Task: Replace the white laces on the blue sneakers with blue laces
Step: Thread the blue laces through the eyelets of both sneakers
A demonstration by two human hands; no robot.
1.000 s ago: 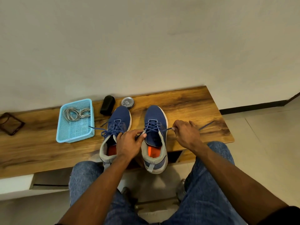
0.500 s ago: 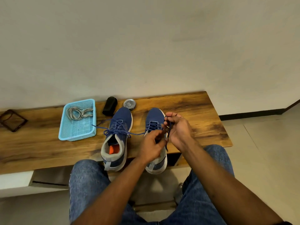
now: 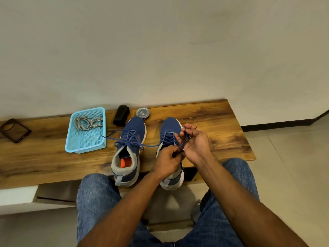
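Two blue sneakers stand side by side on the wooden bench (image 3: pixel 222 118), toes toward the wall. The left sneaker (image 3: pixel 130 139) is threaded with a blue lace (image 3: pixel 130 142) whose loose ends trail left and right. Over the tongue of the right sneaker (image 3: pixel 169 129) my left hand (image 3: pixel 167 160) pinches a blue lace end. My right hand (image 3: pixel 195 141) holds the other part of that lace (image 3: pixel 184 139), looped around its fingers. Both hands meet above the shoe's opening and hide it. The white laces (image 3: pixel 87 122) lie coiled in a light blue basket (image 3: pixel 71 139).
A black pouch-like object (image 3: pixel 121 115) and a round metal tin (image 3: pixel 142 113) sit behind the sneakers by the wall. A dark brown frame-shaped item (image 3: pixel 15 130) lies at the bench's far left. My jean-clad knees are below the bench edge. Tiled floor lies to the right.
One second ago my hands were apart, pulling the right sneaker's lace ends sideways. They have come together over the shoe, with the lace now looped around my right fingers.
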